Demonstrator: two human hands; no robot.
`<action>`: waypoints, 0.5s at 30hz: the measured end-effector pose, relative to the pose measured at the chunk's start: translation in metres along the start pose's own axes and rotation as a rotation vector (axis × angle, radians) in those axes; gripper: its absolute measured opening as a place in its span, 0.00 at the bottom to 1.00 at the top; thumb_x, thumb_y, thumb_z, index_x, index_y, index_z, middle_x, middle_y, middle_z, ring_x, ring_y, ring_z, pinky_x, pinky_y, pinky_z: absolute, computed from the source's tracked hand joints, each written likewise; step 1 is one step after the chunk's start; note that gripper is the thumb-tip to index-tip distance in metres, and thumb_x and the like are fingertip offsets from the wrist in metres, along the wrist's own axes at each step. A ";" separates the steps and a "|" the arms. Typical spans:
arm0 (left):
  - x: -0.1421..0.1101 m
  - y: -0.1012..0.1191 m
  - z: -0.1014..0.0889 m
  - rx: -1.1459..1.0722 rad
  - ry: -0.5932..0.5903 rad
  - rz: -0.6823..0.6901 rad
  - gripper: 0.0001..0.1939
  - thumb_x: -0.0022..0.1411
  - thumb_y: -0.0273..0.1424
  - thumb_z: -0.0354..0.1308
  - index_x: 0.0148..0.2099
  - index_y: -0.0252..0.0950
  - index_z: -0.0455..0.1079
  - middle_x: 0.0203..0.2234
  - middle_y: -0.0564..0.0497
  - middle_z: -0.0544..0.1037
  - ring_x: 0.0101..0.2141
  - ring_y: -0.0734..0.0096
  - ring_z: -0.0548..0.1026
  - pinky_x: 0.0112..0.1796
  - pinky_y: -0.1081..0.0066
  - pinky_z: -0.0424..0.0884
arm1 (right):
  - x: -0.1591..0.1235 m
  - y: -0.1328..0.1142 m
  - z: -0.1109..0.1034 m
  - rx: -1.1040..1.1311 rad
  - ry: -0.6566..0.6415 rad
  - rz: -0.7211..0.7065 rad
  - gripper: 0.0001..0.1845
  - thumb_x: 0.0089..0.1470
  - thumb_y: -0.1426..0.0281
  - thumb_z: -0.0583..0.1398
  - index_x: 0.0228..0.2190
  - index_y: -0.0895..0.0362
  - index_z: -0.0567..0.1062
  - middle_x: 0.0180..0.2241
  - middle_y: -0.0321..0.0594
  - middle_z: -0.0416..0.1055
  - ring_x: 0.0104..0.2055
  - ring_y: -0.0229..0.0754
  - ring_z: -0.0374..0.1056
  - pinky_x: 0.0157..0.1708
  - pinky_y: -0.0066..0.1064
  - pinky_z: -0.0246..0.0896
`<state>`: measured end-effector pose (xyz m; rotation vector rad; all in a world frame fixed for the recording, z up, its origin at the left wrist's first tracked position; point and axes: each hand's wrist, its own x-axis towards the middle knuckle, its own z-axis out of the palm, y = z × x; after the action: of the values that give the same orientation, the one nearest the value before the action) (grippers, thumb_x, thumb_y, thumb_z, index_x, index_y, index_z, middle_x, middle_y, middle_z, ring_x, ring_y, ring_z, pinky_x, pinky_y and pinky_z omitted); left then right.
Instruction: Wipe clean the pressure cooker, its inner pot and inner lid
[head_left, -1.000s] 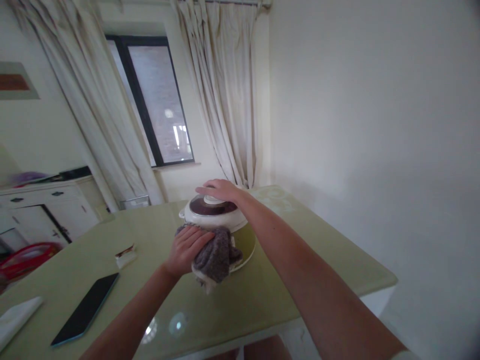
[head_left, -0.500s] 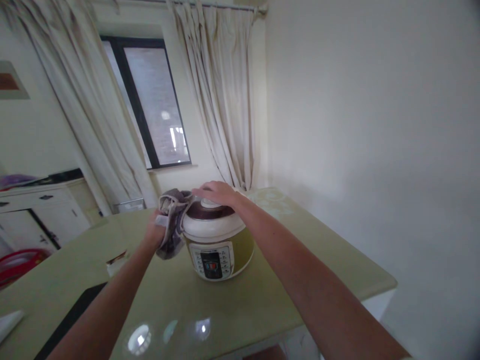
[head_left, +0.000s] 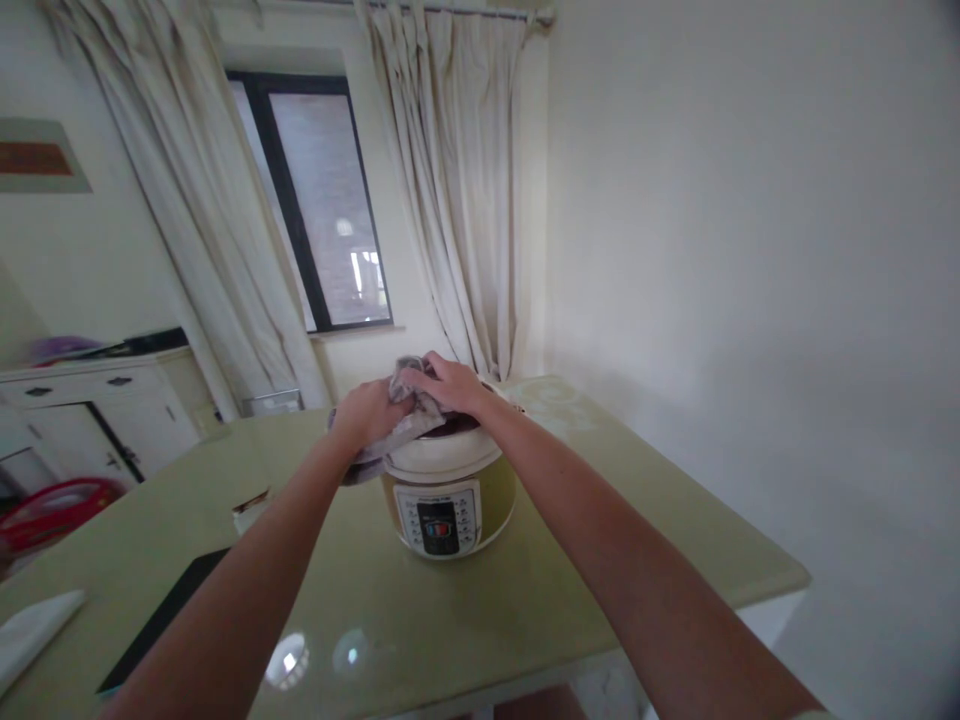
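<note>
A round electric pressure cooker with a white lid rim, a dark lid top and a front button panel stands on the pale green table. Over the lid's left side lies a grey patterned cloth, bunched up at the top. My left hand grips the cloth at the left of the lid. On top, my right hand has its fingers closed on the bunched part of the same cloth. Both hands and the cloth cover the lid knob.
The glossy green table reaches to the right wall. Left on it are a dark flat object, a small white box and a white item. Beyond stand a white cabinet, a red basin and curtains.
My left hand has brought the cloth rightward onto the lid. My right hand, which rested on the lid knob, now grasps the cloth. The view has shifted slightly left.
</note>
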<state>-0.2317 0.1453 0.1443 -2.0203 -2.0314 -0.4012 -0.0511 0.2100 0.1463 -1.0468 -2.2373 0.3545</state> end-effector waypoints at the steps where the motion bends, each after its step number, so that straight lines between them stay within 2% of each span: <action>1: -0.010 0.003 -0.005 0.031 0.013 -0.003 0.25 0.70 0.48 0.49 0.51 0.36 0.78 0.45 0.34 0.85 0.47 0.44 0.83 0.44 0.60 0.74 | 0.000 -0.001 0.000 0.025 -0.003 0.010 0.40 0.62 0.30 0.47 0.52 0.47 0.74 0.47 0.40 0.81 0.51 0.51 0.76 0.50 0.36 0.64; 4: -0.036 0.008 -0.015 0.095 0.064 0.044 0.24 0.69 0.48 0.51 0.51 0.36 0.78 0.46 0.36 0.85 0.46 0.45 0.83 0.43 0.60 0.74 | 0.001 -0.002 -0.003 0.101 -0.040 -0.009 0.43 0.63 0.30 0.42 0.50 0.47 0.77 0.48 0.39 0.81 0.54 0.51 0.75 0.55 0.39 0.64; 7: -0.058 0.014 -0.016 0.062 0.138 0.155 0.22 0.66 0.45 0.56 0.53 0.37 0.77 0.46 0.39 0.84 0.46 0.45 0.82 0.42 0.58 0.75 | 0.003 -0.003 -0.006 0.211 -0.099 -0.068 0.48 0.64 0.31 0.38 0.47 0.51 0.82 0.51 0.42 0.81 0.56 0.51 0.74 0.60 0.40 0.62; 11: -0.080 0.029 -0.003 -0.086 0.271 0.372 0.23 0.56 0.36 0.66 0.55 0.39 0.77 0.48 0.41 0.83 0.46 0.47 0.81 0.44 0.56 0.75 | 0.010 -0.002 -0.007 0.269 -0.163 -0.064 0.51 0.64 0.31 0.40 0.50 0.55 0.83 0.54 0.48 0.80 0.57 0.50 0.74 0.61 0.39 0.62; 15: -0.090 0.049 0.019 -0.217 0.405 0.677 0.25 0.53 0.34 0.69 0.55 0.41 0.78 0.51 0.44 0.83 0.50 0.50 0.80 0.52 0.54 0.74 | 0.013 -0.003 -0.006 0.122 -0.144 -0.104 0.45 0.64 0.32 0.46 0.47 0.55 0.84 0.50 0.45 0.82 0.55 0.50 0.75 0.58 0.37 0.64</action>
<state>-0.1819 0.0685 0.0952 -2.3501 -1.0279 -0.8149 -0.0550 0.2178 0.1583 -0.8625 -2.3542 0.5286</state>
